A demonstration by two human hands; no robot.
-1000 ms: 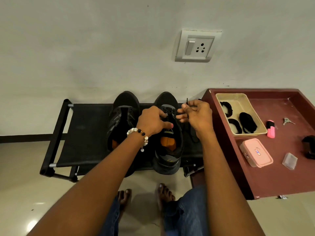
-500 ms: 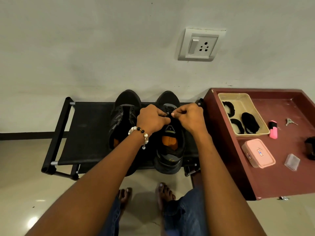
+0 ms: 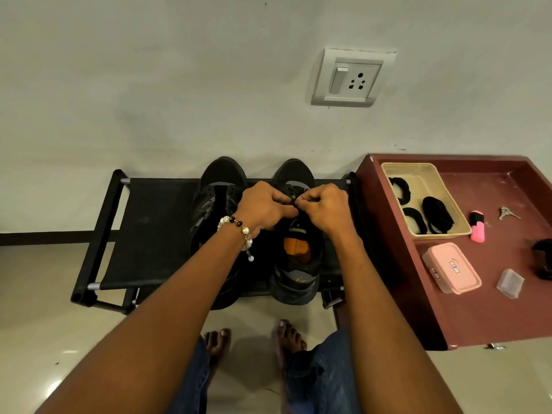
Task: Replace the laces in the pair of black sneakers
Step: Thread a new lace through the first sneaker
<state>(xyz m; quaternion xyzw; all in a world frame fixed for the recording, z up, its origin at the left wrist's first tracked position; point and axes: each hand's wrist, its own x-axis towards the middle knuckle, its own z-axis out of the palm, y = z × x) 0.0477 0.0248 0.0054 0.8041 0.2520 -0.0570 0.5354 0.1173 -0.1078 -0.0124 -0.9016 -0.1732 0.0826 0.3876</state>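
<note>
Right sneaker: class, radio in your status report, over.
Both hands, left hand and right hand, pinching the black lace over the right sneaker. Left sneaker untouched. Nothing blocking.

Soft even light — wide-angle edge warp

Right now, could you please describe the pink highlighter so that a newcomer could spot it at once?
Look at the maroon table on the right. Just right of the beige tray lies the pink highlighter, short and black-capped. The pink box nearby is far larger and paler.
</note>
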